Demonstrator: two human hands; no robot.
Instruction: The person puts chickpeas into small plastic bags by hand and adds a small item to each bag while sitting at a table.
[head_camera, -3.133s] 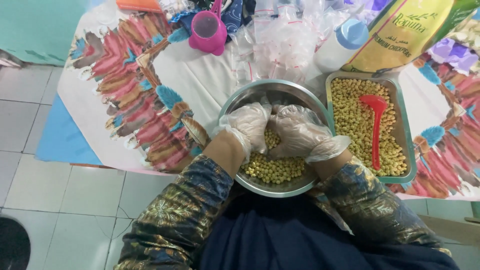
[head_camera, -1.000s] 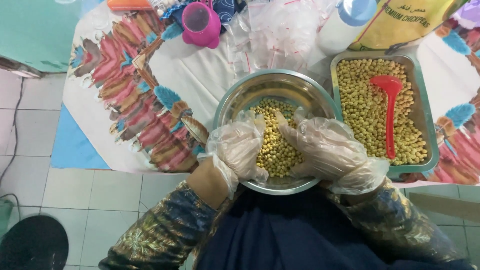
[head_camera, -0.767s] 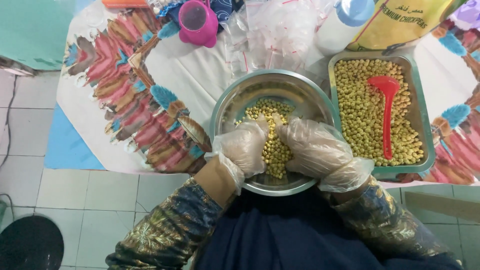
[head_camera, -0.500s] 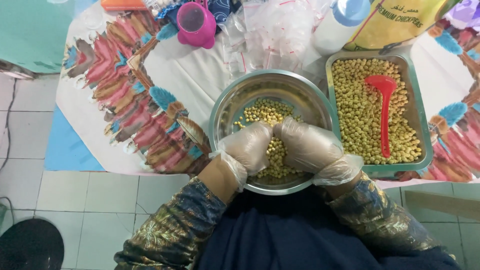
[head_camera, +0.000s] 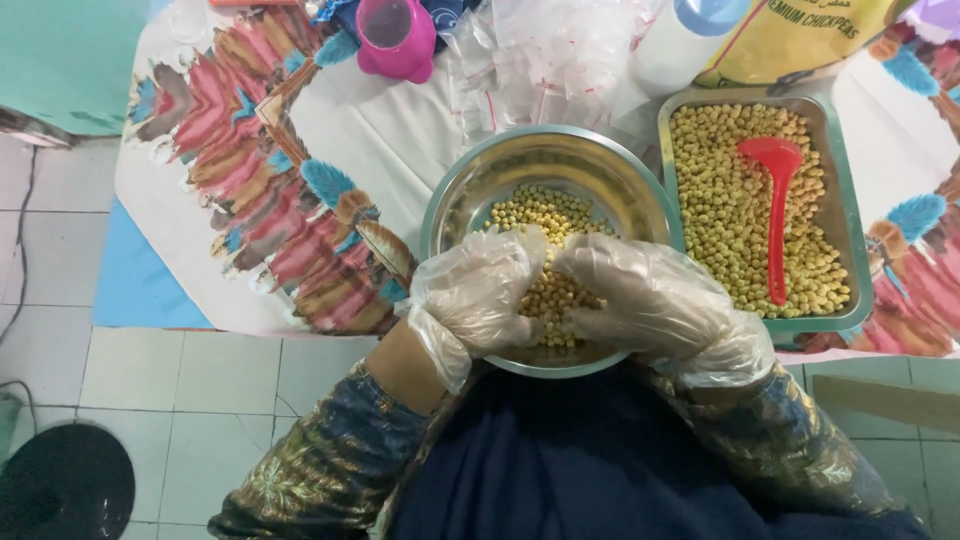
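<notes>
Head view shows the left hand (head_camera: 480, 295) and right hand (head_camera: 650, 300), in clear gloves, cupped over chickpeas (head_camera: 545, 215) inside a round metal bowl (head_camera: 450, 200); they may be holding some. Farther off sit a tray (head_camera: 850, 210) with a red scoop (head_camera: 775, 215), small plastic bags (head_camera: 545, 60) and a pink cup (head_camera: 395, 38).

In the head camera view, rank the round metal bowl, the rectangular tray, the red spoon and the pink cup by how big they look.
1. Round metal bowl and rectangular tray: too close to rank.
2. Red spoon and pink cup: spoon longer, cup bulkier and cut off by the frame, so unsure.
</notes>
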